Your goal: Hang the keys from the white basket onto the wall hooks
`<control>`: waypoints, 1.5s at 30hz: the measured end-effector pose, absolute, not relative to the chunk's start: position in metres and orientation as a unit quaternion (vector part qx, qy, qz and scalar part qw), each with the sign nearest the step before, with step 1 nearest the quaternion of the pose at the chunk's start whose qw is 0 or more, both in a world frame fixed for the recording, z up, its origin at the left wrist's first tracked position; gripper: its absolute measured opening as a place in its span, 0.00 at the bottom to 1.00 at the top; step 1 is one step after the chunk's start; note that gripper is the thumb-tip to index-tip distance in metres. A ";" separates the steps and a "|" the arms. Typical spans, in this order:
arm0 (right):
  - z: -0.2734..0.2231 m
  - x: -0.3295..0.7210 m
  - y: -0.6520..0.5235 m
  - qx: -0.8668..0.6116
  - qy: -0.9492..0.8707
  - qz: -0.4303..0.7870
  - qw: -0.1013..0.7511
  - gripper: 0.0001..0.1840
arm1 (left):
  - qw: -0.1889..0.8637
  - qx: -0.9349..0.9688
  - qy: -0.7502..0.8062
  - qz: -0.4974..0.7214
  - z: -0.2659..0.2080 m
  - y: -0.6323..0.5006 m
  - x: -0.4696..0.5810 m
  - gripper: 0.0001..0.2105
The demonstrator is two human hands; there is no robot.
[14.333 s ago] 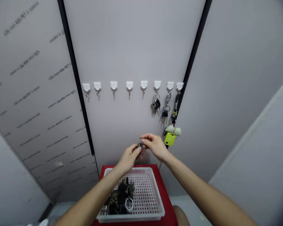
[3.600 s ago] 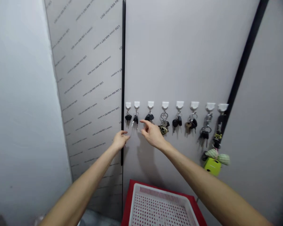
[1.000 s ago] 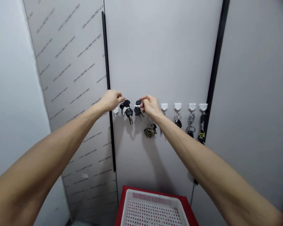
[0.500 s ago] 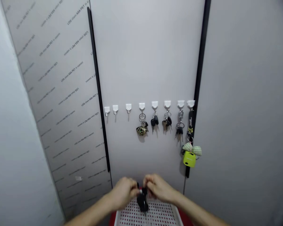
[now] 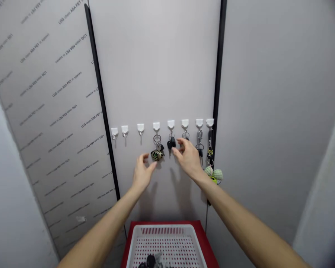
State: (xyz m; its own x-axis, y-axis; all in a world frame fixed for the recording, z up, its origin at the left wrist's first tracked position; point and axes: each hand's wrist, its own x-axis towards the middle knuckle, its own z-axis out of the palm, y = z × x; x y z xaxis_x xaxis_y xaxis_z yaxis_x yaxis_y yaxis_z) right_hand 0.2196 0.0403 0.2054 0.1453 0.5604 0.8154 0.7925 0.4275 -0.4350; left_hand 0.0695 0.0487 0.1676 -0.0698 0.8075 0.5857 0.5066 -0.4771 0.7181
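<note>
My left hand [image 5: 142, 172] is raised to the wall, thumb and fingers apart. It is just beside a key ring with a gold and green eye-shaped pendant [image 5: 156, 155], hanging from a white hook [image 5: 156, 127]. My right hand [image 5: 189, 158] has its thumb and fingers spread close to a bunch of black-headed keys [image 5: 171, 143] on the neighbouring hook [image 5: 171, 124]; I cannot tell whether a fingertip touches them. Behind my right hand another key bunch is mostly hidden.
Three hooks at the left, such as this white hook [image 5: 140, 128], carry nothing. At the right hang keys on a clip [image 5: 200, 138] and a black strap [image 5: 210, 141] with a checked bow [image 5: 214, 173]. Below, a white perforated basket [image 5: 194, 232] on a red surface [image 5: 203, 242] holds black items [image 5: 150, 261].
Both hands have let go of the black item they held above the basket and risen to the hanging keys. Black items now lie at the basket's near end. The view has shifted.
</note>
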 end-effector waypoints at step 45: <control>0.165 0.277 0.014 -0.578 -0.617 -0.053 0.531 0.17 | 0.357 0.799 0.416 0.247 0.068 0.018 0.061 0.07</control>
